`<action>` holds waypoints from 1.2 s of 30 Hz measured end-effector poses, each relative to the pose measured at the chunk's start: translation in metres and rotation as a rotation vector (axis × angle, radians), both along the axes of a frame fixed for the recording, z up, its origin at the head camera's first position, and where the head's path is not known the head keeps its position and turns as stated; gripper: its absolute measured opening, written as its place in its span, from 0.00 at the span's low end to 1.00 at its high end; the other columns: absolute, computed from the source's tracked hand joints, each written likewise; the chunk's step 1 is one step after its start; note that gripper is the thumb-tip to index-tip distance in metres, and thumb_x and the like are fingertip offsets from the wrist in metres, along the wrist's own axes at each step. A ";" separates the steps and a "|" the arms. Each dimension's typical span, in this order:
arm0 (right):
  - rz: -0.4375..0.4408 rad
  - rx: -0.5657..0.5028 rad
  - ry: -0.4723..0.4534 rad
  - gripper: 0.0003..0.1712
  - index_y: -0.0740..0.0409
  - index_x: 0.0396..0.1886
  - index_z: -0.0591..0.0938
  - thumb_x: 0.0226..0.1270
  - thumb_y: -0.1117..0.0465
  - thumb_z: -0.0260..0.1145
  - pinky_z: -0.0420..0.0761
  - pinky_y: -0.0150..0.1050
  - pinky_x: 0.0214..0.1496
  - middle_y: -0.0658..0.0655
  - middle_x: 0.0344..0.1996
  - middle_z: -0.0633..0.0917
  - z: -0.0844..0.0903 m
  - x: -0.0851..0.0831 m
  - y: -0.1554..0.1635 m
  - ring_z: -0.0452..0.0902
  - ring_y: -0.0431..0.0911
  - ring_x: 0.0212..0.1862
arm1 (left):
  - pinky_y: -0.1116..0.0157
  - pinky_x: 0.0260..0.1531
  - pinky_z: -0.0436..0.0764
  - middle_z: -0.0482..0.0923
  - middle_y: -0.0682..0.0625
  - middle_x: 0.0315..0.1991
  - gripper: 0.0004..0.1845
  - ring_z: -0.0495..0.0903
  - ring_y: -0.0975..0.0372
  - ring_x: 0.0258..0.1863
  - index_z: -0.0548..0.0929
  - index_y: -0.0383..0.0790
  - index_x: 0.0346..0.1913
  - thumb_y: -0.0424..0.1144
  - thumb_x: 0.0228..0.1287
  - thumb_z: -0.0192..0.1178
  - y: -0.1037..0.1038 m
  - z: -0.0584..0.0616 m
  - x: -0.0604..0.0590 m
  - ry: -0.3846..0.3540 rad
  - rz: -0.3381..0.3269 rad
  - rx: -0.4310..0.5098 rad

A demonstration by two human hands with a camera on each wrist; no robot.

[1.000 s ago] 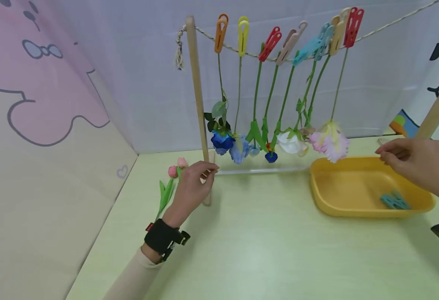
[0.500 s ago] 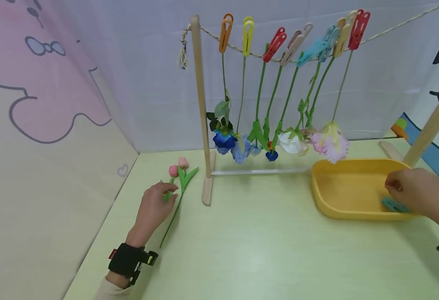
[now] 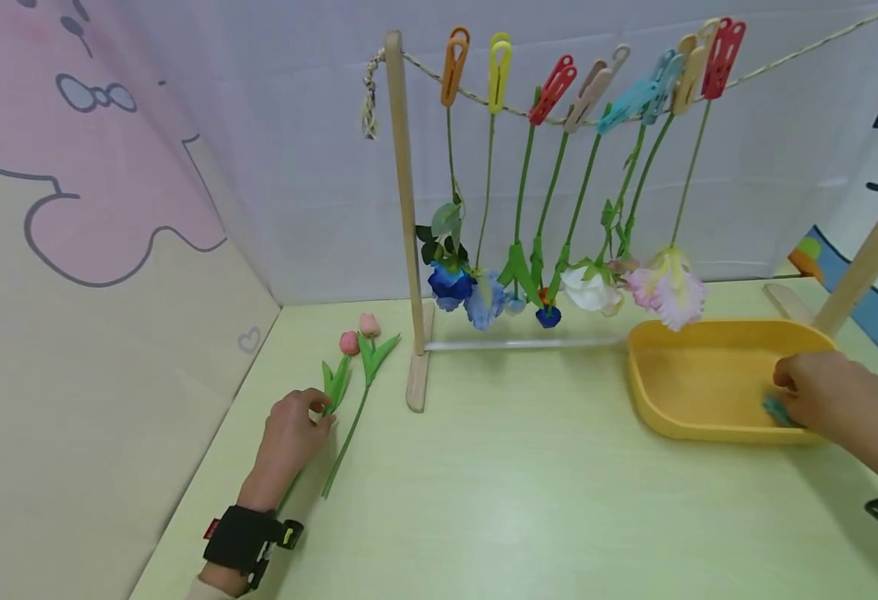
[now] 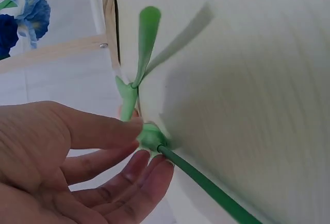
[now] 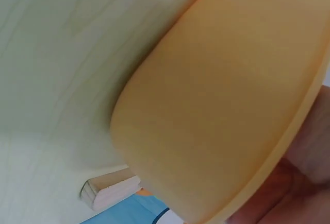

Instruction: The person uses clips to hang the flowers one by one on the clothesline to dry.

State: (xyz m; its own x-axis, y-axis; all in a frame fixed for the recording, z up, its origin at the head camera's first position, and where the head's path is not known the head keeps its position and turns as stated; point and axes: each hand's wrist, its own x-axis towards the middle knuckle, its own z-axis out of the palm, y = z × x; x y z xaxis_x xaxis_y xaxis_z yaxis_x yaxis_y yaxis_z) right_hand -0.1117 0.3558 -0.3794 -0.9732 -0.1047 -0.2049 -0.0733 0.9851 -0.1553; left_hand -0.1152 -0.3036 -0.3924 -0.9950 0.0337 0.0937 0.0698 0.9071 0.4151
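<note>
On the worktop, the left hand has left the rack post; its fingers now pinch the tulip stem. The right hand, lowered into the yellow tray, closes on a teal clothespin.

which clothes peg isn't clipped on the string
The teal peg in the yellow tray, under the right hand; every other peg hangs on the string.
</note>
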 end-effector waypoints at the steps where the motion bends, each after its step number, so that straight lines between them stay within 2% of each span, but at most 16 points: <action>1: 0.012 0.000 0.012 0.08 0.72 0.30 0.81 0.58 0.72 0.73 0.79 0.48 0.29 0.58 0.22 0.77 -0.001 -0.001 -0.001 0.70 0.51 0.26 | 0.56 0.30 0.81 0.83 0.38 0.37 0.11 0.83 0.52 0.29 0.86 0.29 0.45 0.26 0.58 0.70 0.000 0.000 0.000 -0.002 0.002 0.003; 5: 0.055 -0.019 0.059 0.10 0.74 0.34 0.83 0.55 0.72 0.76 0.83 0.54 0.34 0.58 0.24 0.82 -0.005 -0.005 -0.003 0.74 0.51 0.27 | 0.55 0.32 0.82 0.82 0.38 0.37 0.14 0.84 0.51 0.30 0.86 0.28 0.45 0.20 0.55 0.70 0.001 -0.003 -0.002 -0.008 -0.016 0.034; 9: 0.107 -0.045 0.123 0.11 0.72 0.34 0.84 0.54 0.71 0.78 0.84 0.53 0.33 0.57 0.24 0.83 -0.008 -0.007 -0.007 0.78 0.51 0.28 | 0.57 0.30 0.82 0.81 0.36 0.39 0.15 0.83 0.51 0.30 0.86 0.28 0.45 0.18 0.54 0.70 0.007 -0.008 -0.006 0.009 -0.048 0.065; 13: 0.133 -0.049 0.182 0.15 0.75 0.36 0.84 0.54 0.69 0.79 0.84 0.52 0.32 0.59 0.25 0.83 -0.010 -0.007 -0.012 0.81 0.53 0.28 | 0.60 0.28 0.81 0.80 0.37 0.40 0.12 0.84 0.52 0.31 0.86 0.29 0.45 0.20 0.58 0.70 0.012 -0.011 -0.013 0.021 -0.083 0.109; 16: 0.121 -0.040 0.210 0.20 0.78 0.39 0.82 0.54 0.67 0.79 0.84 0.53 0.33 0.62 0.26 0.84 -0.011 -0.006 -0.013 0.81 0.56 0.29 | 0.61 0.30 0.81 0.81 0.38 0.40 0.11 0.83 0.52 0.34 0.87 0.30 0.45 0.19 0.62 0.64 0.014 -0.012 -0.018 0.041 -0.126 0.100; 18: 0.109 -0.028 0.211 0.22 0.79 0.40 0.82 0.55 0.65 0.80 0.84 0.54 0.33 0.63 0.27 0.84 -0.012 -0.006 -0.013 0.81 0.58 0.30 | 0.60 0.32 0.80 0.81 0.39 0.41 0.13 0.82 0.51 0.35 0.87 0.31 0.45 0.17 0.62 0.59 0.014 -0.013 -0.019 0.062 -0.170 0.068; 21: 0.099 -0.018 0.210 0.23 0.80 0.39 0.82 0.55 0.62 0.79 0.84 0.55 0.33 0.62 0.25 0.84 -0.013 -0.007 -0.012 0.81 0.57 0.29 | 0.57 0.36 0.82 0.81 0.40 0.42 0.19 0.82 0.49 0.39 0.87 0.31 0.45 0.12 0.57 0.56 0.013 -0.013 -0.018 0.079 -0.248 0.007; 26: 0.112 -0.014 0.188 0.17 0.75 0.32 0.84 0.56 0.62 0.79 0.79 0.48 0.28 0.53 0.20 0.80 -0.018 -0.013 -0.013 0.74 0.48 0.24 | 0.55 0.42 0.84 0.78 0.42 0.45 0.20 0.80 0.48 0.46 0.88 0.31 0.41 0.09 0.50 0.59 0.008 -0.016 -0.015 0.121 -0.355 -0.075; 31: 0.084 -0.010 0.143 0.15 0.74 0.33 0.85 0.57 0.63 0.78 0.80 0.49 0.30 0.53 0.21 0.80 -0.019 -0.018 -0.015 0.72 0.48 0.26 | 0.56 0.36 0.85 0.79 0.42 0.44 0.15 0.79 0.48 0.44 0.88 0.32 0.38 0.13 0.51 0.65 0.005 -0.018 -0.015 0.195 -0.351 -0.163; 36: 0.068 -0.015 0.133 0.19 0.75 0.36 0.85 0.58 0.61 0.79 0.83 0.55 0.35 0.60 0.26 0.84 -0.017 -0.017 -0.017 0.79 0.53 0.29 | 0.57 0.35 0.85 0.79 0.43 0.43 0.15 0.78 0.49 0.43 0.88 0.34 0.39 0.17 0.49 0.73 0.004 -0.019 -0.016 0.237 -0.354 -0.255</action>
State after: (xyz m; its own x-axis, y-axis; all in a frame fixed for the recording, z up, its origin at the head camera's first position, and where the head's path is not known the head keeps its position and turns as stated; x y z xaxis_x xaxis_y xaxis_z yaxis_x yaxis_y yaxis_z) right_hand -0.1287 0.3385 -0.3968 -0.9821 -0.1736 -0.0724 -0.1609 0.9748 -0.1545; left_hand -0.1309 -0.3000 -0.4114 -0.8706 0.4174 0.2604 0.4578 0.8812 0.1181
